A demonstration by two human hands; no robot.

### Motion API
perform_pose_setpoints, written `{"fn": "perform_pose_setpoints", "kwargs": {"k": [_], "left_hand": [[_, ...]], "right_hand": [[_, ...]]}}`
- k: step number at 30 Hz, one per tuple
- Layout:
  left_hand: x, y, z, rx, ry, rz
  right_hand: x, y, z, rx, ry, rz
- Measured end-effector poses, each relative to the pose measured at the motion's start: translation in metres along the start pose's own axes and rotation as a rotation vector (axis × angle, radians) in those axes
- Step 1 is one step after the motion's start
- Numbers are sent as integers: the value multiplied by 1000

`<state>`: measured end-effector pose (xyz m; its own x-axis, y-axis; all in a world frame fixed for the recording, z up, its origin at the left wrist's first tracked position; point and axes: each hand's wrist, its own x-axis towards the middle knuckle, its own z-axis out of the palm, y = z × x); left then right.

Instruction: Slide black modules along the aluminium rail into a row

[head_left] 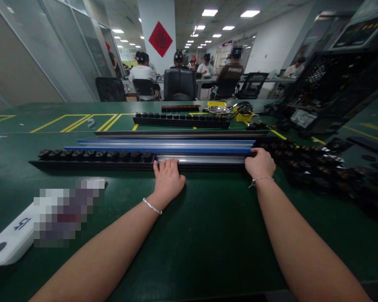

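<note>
In the head view a long black rail [204, 167] with a shiny inner channel lies crosswise before me. Small black parts [112, 155] stand in a row along its left half. My left hand [170, 178] is curled over the rail's near wall, just right of the last part, fingertips inside the channel. At the rail's right end my right hand [261, 163] is closed around the end, its fingertips partly hidden. Behind, close to the right fingertips, lies a blue rail [164, 149] with a bright channel.
A dark rail [182, 134] lies farther back, with a filled black rail [181, 121] beyond it. Piled black parts [321, 167] spread at right. A metal dish [219, 109], a black equipment case [318, 88] and a white device [15, 226] stand around. Several people sit beyond.
</note>
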<state>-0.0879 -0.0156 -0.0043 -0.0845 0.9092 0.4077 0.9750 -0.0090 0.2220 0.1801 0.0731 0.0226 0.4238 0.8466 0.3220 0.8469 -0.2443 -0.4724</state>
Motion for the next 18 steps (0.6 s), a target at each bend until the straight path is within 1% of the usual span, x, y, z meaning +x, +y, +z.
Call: {"fn": "perform_pose_setpoints", "kwargs": {"k": [11, 18], "left_hand": [[-1, -1, 2, 5, 21, 4], [0, -1, 1, 2, 7, -2]], "right_hand": [[1, 2, 0, -3, 2, 17], [4, 5, 0, 27, -23, 45]]}}
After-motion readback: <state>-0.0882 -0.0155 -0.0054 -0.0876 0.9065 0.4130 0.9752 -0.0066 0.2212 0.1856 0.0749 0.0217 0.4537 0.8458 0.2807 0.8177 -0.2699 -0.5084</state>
